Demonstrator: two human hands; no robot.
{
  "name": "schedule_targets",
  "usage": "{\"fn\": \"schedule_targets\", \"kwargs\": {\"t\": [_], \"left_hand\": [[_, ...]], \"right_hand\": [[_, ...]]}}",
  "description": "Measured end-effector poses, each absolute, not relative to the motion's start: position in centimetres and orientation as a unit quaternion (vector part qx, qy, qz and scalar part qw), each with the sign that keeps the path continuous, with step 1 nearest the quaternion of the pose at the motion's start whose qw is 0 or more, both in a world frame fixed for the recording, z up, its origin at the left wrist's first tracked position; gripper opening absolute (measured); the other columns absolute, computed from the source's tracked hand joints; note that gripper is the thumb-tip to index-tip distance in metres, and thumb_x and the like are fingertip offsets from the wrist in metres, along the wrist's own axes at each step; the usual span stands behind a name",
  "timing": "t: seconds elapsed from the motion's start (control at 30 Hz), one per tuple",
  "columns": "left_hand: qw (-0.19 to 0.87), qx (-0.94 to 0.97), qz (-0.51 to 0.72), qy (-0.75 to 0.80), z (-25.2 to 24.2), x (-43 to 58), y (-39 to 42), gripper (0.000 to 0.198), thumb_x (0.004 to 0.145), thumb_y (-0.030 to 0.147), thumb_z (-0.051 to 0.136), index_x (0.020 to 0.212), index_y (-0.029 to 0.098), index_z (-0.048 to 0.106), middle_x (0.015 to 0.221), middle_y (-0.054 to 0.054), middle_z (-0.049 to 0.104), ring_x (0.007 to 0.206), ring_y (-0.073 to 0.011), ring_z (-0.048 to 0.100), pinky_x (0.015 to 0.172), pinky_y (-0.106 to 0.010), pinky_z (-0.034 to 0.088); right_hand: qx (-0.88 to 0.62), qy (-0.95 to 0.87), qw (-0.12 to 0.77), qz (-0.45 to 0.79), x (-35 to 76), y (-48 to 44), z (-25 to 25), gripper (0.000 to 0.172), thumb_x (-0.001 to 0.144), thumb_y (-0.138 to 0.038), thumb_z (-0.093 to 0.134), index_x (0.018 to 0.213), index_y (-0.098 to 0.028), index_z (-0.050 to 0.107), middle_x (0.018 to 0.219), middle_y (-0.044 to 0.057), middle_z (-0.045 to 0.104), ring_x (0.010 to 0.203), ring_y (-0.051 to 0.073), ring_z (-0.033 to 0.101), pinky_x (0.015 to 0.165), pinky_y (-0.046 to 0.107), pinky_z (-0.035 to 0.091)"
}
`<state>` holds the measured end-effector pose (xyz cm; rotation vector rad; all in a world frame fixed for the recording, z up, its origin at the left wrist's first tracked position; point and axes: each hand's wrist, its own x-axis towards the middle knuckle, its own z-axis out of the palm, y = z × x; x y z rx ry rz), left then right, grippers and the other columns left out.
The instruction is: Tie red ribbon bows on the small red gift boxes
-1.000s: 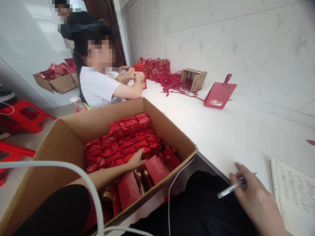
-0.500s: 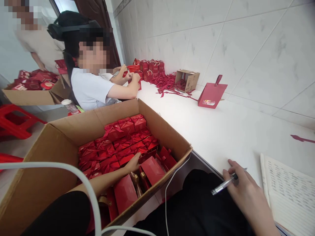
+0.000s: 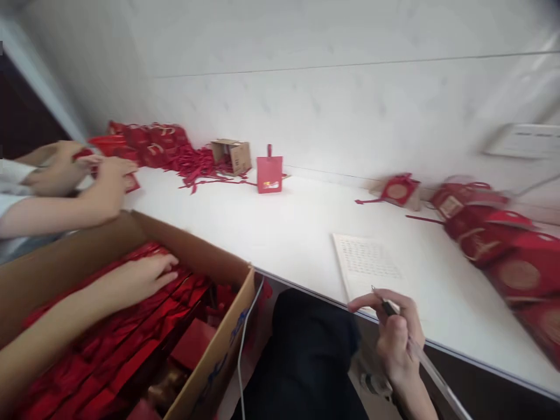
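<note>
My left hand (image 3: 142,275) hovers over a cardboard box (image 3: 190,236) full of red gift boxes (image 3: 126,367). Its fingers are apart, bent a little, and hold nothing that I can see. A pen (image 3: 435,373) is gripped in my right hand (image 3: 396,335), at the front edge of the white table (image 3: 301,219). Just beyond that hand lies a notebook (image 3: 367,256) with rows of handwriting, its near edge partly hidden by the fingers. Motion blur softens the box's contents.
A co-worker's hands (image 3: 109,175) handle a red item at the left. Red ribbons (image 3: 192,163), a small carton (image 3: 240,157) and a standing red box (image 3: 269,174) line the wall. More red boxes (image 3: 516,262) sit at right. A white cable (image 3: 242,356) hangs beside the cardboard box.
The view has swung right. My left hand has lifted from among the red boxes to above them. My right hand has turned the pen so its tip points toward the notebook.
</note>
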<state>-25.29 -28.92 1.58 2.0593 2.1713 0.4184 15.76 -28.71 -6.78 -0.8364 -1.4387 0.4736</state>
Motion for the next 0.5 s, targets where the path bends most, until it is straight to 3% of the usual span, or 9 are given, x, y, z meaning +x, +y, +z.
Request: {"fn": "schedule_targets", "kwargs": {"t": [0.1, 0.2, 0.37, 0.5], "left_hand": [[0.001, 0.773, 0.119, 0.623, 6.8, -17.4, -24.0, 0.03, 0.08, 0.043, 0.044, 0.095, 0.024, 0.06, 0.097, -0.002, 0.068, 0.087, -0.0227, 0.063, 0.078, -0.035, 0.046], [-0.029, 0.847, 0.16, 0.505, 8.0, -7.4, -19.1, 0.026, 0.082, 0.036, 0.043, 0.095, 0.021, 0.059, 0.099, -0.004, 0.067, 0.09, -0.0227, 0.062, 0.079, -0.035, 0.046], [0.08, 0.899, 0.193, 0.384, 1.5, 5.5, -12.2, 0.016, 0.079, 0.019, 0.047, 0.08, 0.017, 0.062, 0.088, -0.006, 0.066, 0.085, -0.0208, 0.061, 0.079, -0.033, 0.047], [0.107, 0.884, 0.249, 0.382, -4.1, 7.9, -9.5, 0.022, 0.084, 0.017, 0.04, 0.088, 0.017, 0.061, 0.097, -0.006, 0.065, 0.1, -0.0186, 0.056, 0.09, -0.032, 0.044]], "right_hand": [[-0.36, -0.51, 0.766, 0.154, 18.6, -28.2, -6.7, 0.035, 0.093, -0.048, 0.037, 0.097, -0.019, 0.055, 0.066, 0.001, 0.057, 0.056, 0.016, 0.054, 0.056, 0.031, 0.045], [-0.436, -0.431, 0.782, 0.11, 22.2, -26.8, -6.5, 0.037, 0.09, -0.044, 0.039, 0.075, -0.016, 0.058, 0.057, 0.0, 0.05, 0.054, 0.014, 0.049, 0.054, 0.028, 0.039], [-0.552, -0.413, 0.703, 0.173, 26.3, -24.7, -6.9, 0.023, 0.08, -0.041, 0.05, 0.079, -0.018, 0.052, 0.049, -0.005, 0.047, 0.047, 0.011, 0.043, 0.051, 0.024, 0.034], [-0.531, -0.316, 0.723, 0.31, 27.4, -23.7, -7.9, 0.03, 0.071, -0.043, 0.06, 0.067, -0.02, 0.041, 0.046, -0.006, 0.045, 0.043, 0.01, 0.042, 0.045, 0.021, 0.034]]}}
